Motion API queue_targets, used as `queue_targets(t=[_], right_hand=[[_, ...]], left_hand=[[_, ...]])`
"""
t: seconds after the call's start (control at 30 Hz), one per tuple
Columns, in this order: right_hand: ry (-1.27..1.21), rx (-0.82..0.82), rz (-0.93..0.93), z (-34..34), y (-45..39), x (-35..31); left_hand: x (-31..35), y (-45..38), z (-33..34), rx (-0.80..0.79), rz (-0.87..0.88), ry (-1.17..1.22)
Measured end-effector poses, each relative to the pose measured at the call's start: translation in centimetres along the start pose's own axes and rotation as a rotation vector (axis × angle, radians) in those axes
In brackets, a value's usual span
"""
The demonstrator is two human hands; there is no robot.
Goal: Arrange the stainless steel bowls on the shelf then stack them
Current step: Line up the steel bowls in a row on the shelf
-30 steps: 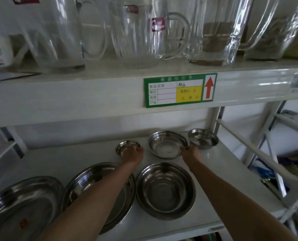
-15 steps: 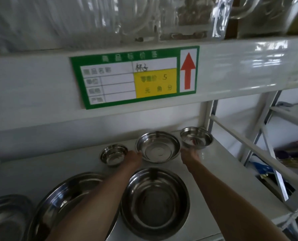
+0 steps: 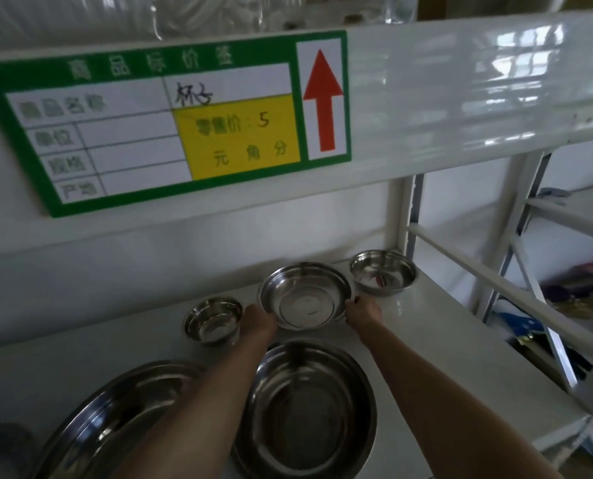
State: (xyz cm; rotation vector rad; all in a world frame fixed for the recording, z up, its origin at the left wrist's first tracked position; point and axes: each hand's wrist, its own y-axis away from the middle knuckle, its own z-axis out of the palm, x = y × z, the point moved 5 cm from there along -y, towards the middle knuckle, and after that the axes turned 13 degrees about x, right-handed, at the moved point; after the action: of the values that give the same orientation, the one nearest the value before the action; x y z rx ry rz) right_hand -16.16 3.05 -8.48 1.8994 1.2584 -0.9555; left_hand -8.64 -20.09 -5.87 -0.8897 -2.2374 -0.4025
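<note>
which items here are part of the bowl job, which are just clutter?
Job:
middle bowl, gripped by left hand and right hand
small bowl
back-right bowl
front bowl
wide left bowl

Clutter:
price label
side rack
</note>
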Motion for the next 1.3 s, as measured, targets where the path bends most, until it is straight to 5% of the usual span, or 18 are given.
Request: queue_targets(t=[0.57, 1.0, 1.3], right_hand=[[-0.014, 0.059, -0.146, -5.2, 1.7, -4.0], [-0.125, 0.025, -0.121, -8.4, 6.7, -4.9], [0.013, -0.045, -0.280, -8.3, 10.0, -3.6]], left_hand=[[2.5, 3.2, -4.8, 0.120, 0.059, 0.223], [-1.6, 6.6, -5.6, 0.132, -0.086, 0.600], [-3.0, 16.8, -9.8, 0.241, -0.116, 0.673]])
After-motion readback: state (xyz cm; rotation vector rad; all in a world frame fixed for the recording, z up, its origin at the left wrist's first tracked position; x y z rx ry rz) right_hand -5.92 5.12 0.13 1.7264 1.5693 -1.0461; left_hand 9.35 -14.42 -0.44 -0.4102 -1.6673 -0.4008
